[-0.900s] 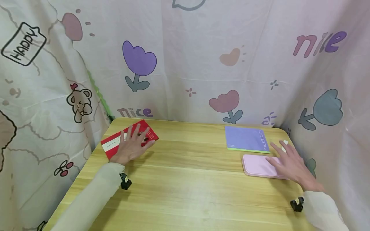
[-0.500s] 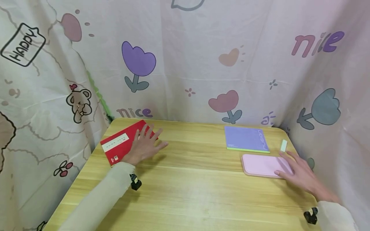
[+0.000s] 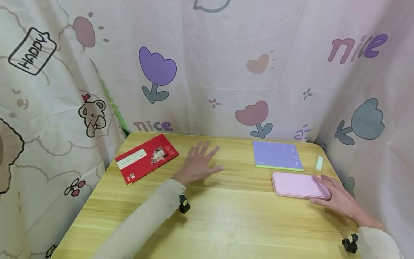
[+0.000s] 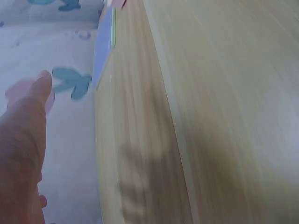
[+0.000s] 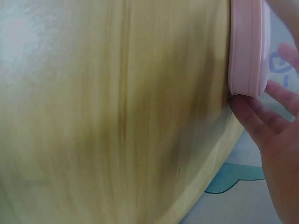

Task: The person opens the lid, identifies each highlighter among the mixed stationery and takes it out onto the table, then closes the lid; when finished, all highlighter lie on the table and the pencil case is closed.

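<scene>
Fingers spread, my left hand (image 3: pixel 199 166) hovers over the bare wood of the table, to the right of a red booklet (image 3: pixel 147 158). Its thumb shows in the left wrist view, with a shadow on the wood below. My right hand (image 3: pixel 339 198) is at the right end of a pink pencil case (image 3: pixel 299 185), its fingers loosely bent. In the right wrist view, fingertips (image 5: pixel 240 105) touch the short end of the case (image 5: pixel 245 51), low near the tabletop. The thumb lies near the front edge; whether it presses the case I cannot tell.
A lilac notebook (image 3: pixel 277 154) with a green edge lies behind the pencil case. Right of it is a small pale block (image 3: pixel 319 163), like an eraser. Patterned curtains (image 3: pixel 210 72) hang behind and beside the wooden table (image 3: pixel 226 223).
My left hand has moved right, off the red booklet and across the table. My right hand has shifted from over the pencil case to its right end. The objects lie as before.
</scene>
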Available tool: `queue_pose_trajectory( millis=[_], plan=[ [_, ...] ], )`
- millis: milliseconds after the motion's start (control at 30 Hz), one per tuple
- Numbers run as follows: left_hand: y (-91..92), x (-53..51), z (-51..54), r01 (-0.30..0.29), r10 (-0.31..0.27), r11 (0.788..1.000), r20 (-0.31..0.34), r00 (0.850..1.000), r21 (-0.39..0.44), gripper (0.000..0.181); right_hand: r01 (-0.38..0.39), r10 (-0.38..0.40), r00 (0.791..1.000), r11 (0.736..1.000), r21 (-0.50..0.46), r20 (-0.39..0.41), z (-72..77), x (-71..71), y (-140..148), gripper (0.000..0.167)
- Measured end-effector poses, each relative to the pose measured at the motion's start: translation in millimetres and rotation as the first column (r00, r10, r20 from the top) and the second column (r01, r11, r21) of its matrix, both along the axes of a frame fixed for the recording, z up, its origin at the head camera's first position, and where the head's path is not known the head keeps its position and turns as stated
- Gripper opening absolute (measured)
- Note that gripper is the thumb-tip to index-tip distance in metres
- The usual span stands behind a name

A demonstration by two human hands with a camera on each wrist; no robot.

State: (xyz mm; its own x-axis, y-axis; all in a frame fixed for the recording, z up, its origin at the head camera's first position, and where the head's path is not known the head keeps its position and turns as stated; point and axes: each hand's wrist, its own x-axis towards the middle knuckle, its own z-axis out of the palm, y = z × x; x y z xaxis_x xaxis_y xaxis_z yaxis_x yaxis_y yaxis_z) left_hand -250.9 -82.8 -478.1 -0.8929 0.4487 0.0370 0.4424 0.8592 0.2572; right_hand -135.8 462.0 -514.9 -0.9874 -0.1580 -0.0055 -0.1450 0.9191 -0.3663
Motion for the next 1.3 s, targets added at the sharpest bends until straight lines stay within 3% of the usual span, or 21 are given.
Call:
queue_pose_trajectory(
  millis=[233,433,600,767,1000,1300],
  plan=[
    [53.8,-0.1,-4.7,0.072,-0.071,0.997,-0.023,0.997,0.027,0.086,-0.029,0.029,0.999,0.999,-0.012,-0.022,-0.1,-1.5,1,0.093],
    [98.7,3.3,-10.6,0.132,-0.133,0.991,-0.037,0.990,-0.028,0.087,-0.040,0.040,0.999,0.999,-0.021,-0.011,-2.4,-2.9,-2,0.090],
    [131.6,10.3,-14.7,0.185,-0.185,0.982,-0.010,0.983,-0.034,0.088,-0.046,0.046,0.999,0.999,0.008,-0.022,-1.7,-2.9,-10,0.090],
    [159.8,18.9,-20.7,0.260,-0.261,0.965,0.028,0.965,0.031,0.090,-0.048,0.049,0.999,0.999,0.024,-0.018,-1.0,0.6,-15,0.087],
    [180.7,33.5,-29.2,0.332,-0.350,0.931,0.112,0.930,0.148,0.093,-0.068,0.068,0.998,0.998,0.003,-0.016,0.0,2.9,-25,0.085],
    [183.0,40.0,-39.0,0.348,-0.374,0.917,0.117,0.920,0.193,0.080,-0.105,0.105,0.993,0.994,-0.010,-0.057,-2.8,3.3,-41,0.084]
  ],
)
